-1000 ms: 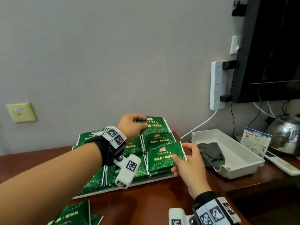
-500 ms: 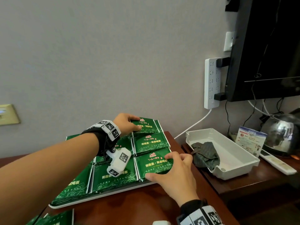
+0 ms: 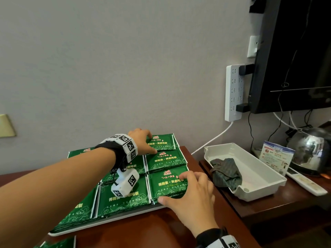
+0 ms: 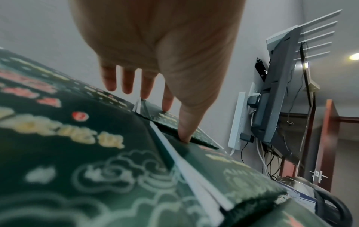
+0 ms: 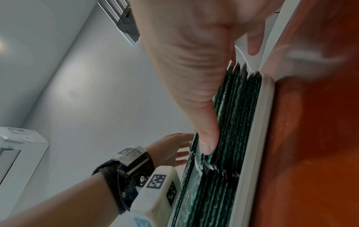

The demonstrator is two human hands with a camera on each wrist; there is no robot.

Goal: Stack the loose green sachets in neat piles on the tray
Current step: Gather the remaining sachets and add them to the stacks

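Resting on the nearest right-hand pile of green sachets [image 3: 167, 183], the right hand [image 3: 193, 199] lies spread and relaxed, fingertips on the top sachet and the thumb [image 5: 207, 138] pressed against the stacked edges at the pile's near side. From the right wrist, those edges show as a thick bundle sitting on the pale tray [image 5: 252, 145], whose rim lies directly on the red-brown worktop [image 3: 143, 231].

Beyond that hand, the left hand [image 3: 141, 142] reaches to the far pile [image 3: 162, 142] by the wall. Its fingers are extended, not curled round anything; the left wrist view shows the thumb tip [image 4: 184, 135] pushed into the seam between the far pile and the one in front of it, with an index fingertip touching the top sachet. The other fingers hang straight and just clear of the packs.

Green piles cover the tray in rows under and to the left of the left forearm. A loose sachet [image 3: 59, 243] lies on the worktop nearer than the tray, below the left arm.

To the right of the right hand sits a white bin [image 3: 259, 169] holding a crumpled dark cloth [image 3: 225, 170]; further right are a printed card [image 3: 277, 158], a remote [image 3: 306, 183] and a shiny kettle [image 3: 311, 149]. A white power strip [image 3: 233, 92] hangs on the wall above the bin.
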